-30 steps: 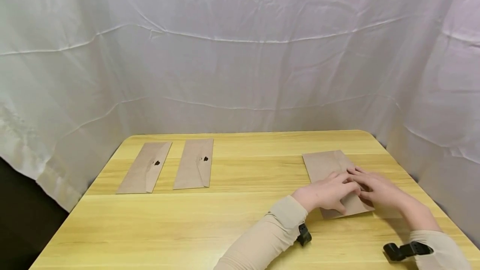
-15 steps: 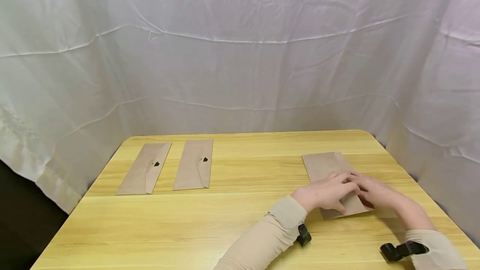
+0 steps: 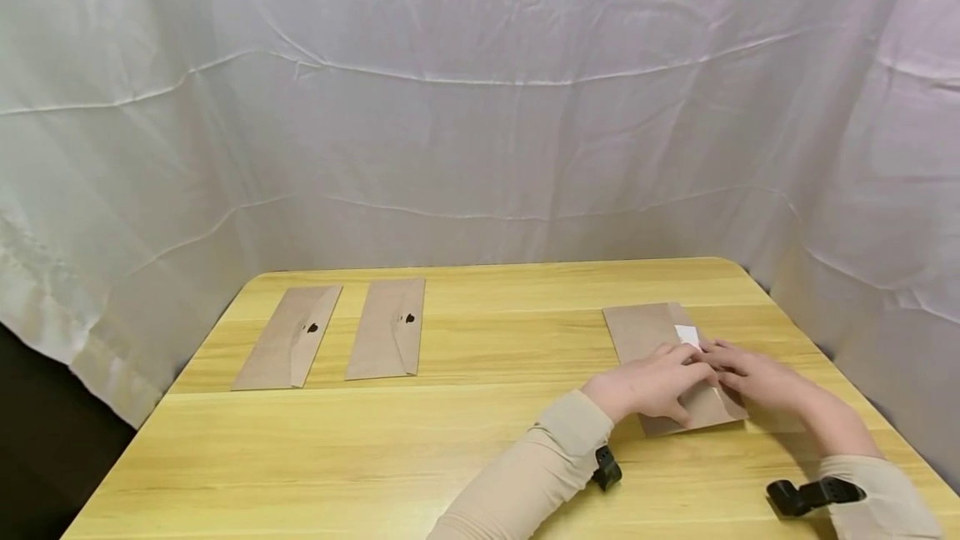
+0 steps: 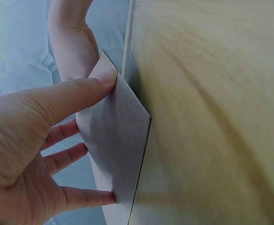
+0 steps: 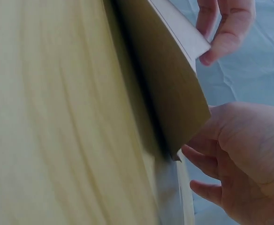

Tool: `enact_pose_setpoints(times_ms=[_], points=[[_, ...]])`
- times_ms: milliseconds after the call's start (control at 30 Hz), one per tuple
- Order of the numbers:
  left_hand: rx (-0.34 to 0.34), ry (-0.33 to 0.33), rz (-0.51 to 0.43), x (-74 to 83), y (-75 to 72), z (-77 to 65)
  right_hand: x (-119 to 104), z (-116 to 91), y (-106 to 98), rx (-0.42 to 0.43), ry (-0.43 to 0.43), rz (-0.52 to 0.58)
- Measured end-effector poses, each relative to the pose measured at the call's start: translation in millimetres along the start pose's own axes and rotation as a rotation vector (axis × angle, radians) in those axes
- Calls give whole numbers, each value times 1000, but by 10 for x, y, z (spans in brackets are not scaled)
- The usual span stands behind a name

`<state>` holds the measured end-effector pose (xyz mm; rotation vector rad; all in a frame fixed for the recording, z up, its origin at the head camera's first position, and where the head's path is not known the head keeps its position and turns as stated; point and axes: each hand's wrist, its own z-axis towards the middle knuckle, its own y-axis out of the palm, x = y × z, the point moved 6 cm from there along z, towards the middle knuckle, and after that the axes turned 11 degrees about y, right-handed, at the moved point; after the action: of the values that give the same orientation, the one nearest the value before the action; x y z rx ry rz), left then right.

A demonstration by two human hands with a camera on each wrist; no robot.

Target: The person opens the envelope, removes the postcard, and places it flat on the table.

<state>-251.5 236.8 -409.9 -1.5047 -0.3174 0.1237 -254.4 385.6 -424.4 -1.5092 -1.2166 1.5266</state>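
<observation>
A brown paper envelope (image 3: 637, 332) lies at the right of the table. Across its body my left hand (image 3: 652, 386) presses with spread fingers; in the left wrist view its thumb (image 4: 92, 89) and fingertips touch the paper. My right hand (image 3: 761, 377) is at the envelope's right side, its fingers holding the raised flap (image 5: 170, 79). White paper (image 3: 686, 335) shows beside the fingers, at the envelope's opening. The right wrist view has the left fingertips close to a corner of that white sheet (image 5: 179, 28). The right thumb is partly hidden behind the flap.
Two more brown envelopes, a far-left one (image 3: 288, 340) and one beside it (image 3: 382, 327), lie closed, each with a small dark mark on its flap. Pale curtains (image 3: 480, 148) surround the wooden table (image 3: 300, 465) at the back and sides.
White paper has come into sight at the envelope's opening. The right hand has shifted slightly at the flap; the left hand has stayed in place.
</observation>
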Motion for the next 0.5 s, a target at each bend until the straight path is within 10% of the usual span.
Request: enact_pose_setpoints(times_ms=[500], points=[[-27,11,17,22,1,26,172,-34,-34,3,98,-23]])
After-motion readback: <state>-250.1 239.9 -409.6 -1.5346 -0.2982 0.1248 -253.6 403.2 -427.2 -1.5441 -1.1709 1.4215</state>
